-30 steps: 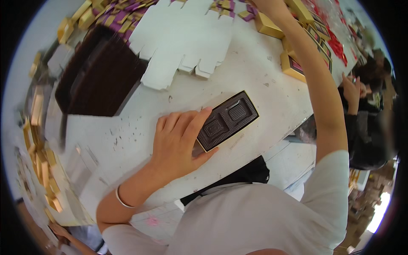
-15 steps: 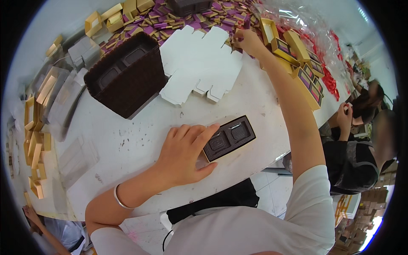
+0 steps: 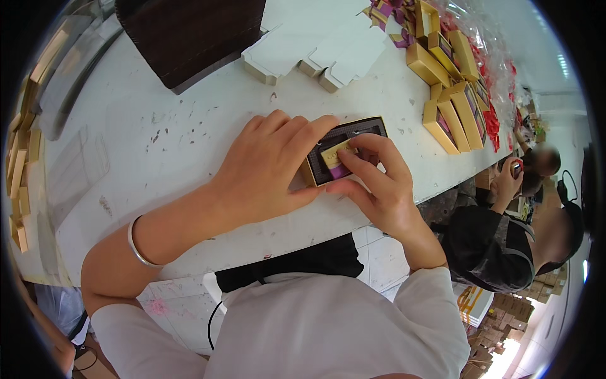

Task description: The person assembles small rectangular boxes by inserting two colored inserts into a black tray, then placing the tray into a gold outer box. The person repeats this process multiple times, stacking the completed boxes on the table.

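1. The step in hand looks like seating a gold-and-purple piece in the black tray that lines a small box.
2. That box lies on the white table, near the person's edge; the piece sits toward its 8 o'clock end, slightly tilted.
3. As I judge it, the next move calls for a light press to level the piece, with the box held steady.
4. The left hand, half open, clasps the box's 9 o'clock end between forefinger and thumb.
5. The right hand, at 4 o'clock, is partly curled: a fingertip rests on the piece, the thumb lies by the box's near side. Whether it pinches the piece, I cannot tell.
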